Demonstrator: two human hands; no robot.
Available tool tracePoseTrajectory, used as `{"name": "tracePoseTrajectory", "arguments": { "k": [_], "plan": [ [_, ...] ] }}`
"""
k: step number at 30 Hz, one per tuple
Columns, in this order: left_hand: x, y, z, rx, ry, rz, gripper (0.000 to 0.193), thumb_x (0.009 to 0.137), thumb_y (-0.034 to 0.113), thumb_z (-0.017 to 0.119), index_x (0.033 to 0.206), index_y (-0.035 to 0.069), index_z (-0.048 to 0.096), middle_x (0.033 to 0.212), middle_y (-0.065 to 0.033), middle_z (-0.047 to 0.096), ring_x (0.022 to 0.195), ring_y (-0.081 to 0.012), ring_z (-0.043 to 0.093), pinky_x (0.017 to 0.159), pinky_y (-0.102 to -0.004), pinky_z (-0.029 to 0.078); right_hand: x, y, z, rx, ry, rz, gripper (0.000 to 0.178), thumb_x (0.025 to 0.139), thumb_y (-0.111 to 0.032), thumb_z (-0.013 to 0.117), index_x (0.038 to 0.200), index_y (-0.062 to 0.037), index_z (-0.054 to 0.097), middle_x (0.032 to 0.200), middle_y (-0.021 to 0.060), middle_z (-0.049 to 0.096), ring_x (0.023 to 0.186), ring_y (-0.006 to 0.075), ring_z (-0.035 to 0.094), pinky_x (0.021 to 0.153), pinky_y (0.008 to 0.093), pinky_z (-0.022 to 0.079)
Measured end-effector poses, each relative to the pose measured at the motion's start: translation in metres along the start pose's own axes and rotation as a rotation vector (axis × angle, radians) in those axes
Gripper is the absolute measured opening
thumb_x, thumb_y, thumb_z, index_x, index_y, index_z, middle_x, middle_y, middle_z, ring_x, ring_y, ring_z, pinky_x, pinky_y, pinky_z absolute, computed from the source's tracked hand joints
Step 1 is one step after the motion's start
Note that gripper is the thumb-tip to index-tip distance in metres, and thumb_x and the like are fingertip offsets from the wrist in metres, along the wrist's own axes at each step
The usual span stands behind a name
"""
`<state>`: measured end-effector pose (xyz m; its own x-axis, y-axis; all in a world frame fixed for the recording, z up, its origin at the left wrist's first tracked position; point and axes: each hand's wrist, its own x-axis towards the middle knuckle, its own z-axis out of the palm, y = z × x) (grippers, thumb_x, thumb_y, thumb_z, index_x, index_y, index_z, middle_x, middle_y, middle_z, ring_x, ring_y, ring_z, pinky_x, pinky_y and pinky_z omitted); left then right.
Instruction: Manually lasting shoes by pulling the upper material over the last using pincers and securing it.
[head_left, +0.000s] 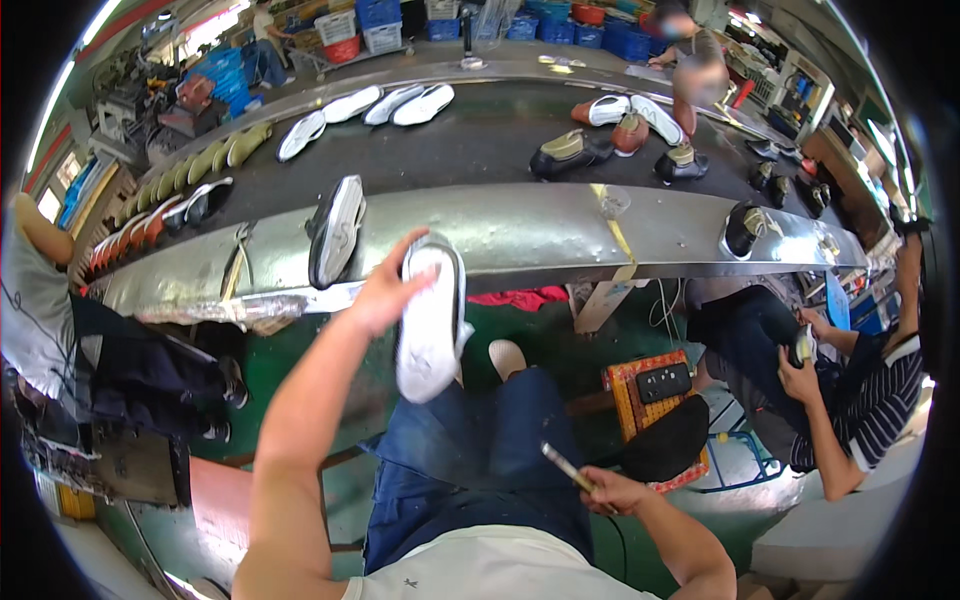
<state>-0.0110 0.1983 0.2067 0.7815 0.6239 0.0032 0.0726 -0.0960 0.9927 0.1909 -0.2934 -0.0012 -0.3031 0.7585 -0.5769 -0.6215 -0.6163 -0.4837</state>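
My left hand (385, 285) grips a shoe (430, 330) by one end, above my lap and close to the metal edge of the bench. The shoe's white sole faces up. Low on the right, my right hand (612, 492) is closed round a slim stick-like tool (566, 466) with a pale end; its exact kind is unclear. Another shoe with a white sole (340, 232) lies on its side on the metal edge, just left of my left hand. A dark shoe (745, 230) rests farther right on that edge.
Beyond the metal edge (480, 225) runs a dark belt (450, 150) carrying several shoes. A co-worker (860, 390) sits at the right holding a shoe; another person (70, 330) is at the left. A patterned stool (640, 405) with a black case stands right of my legs.
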Motion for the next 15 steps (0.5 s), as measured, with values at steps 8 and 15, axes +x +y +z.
{"name": "tracePoseTrajectory", "arguments": {
  "k": [8, 15],
  "plan": [
    [-0.146, -0.133, 0.11, -0.297, -0.07, -0.052, 0.085, 0.094, 0.015, 0.075, 0.16, 0.013, 0.023, 0.132, -0.0064, 0.055, 0.121, -0.0159, 0.052, 0.106, -0.032, 0.042, 0.018, -0.086, 0.135, -0.579, 0.328, -0.277, 0.033, 0.099, -0.016, 0.062, 0.127, 0.0018, 0.058, 0.101, 0.0073, 0.069, 0.08, 0.0139, 0.065, 0.077, 0.0285, 0.055],
    [-0.15, -0.128, 0.11, -0.244, -0.127, -0.002, 0.058, 0.105, 0.025, 0.059, 0.154, 0.014, 0.031, 0.13, -0.0093, 0.056, 0.122, -0.0188, 0.051, 0.109, -0.0348, 0.04, 0.036, -0.098, 0.164, -0.773, 0.195, -0.23, 0.032, 0.102, -0.018, 0.057, 0.127, 0.0019, 0.06, 0.106, 0.0074, 0.07, 0.093, 0.0126, 0.067, 0.081, 0.0279, 0.054]
  ]
}}
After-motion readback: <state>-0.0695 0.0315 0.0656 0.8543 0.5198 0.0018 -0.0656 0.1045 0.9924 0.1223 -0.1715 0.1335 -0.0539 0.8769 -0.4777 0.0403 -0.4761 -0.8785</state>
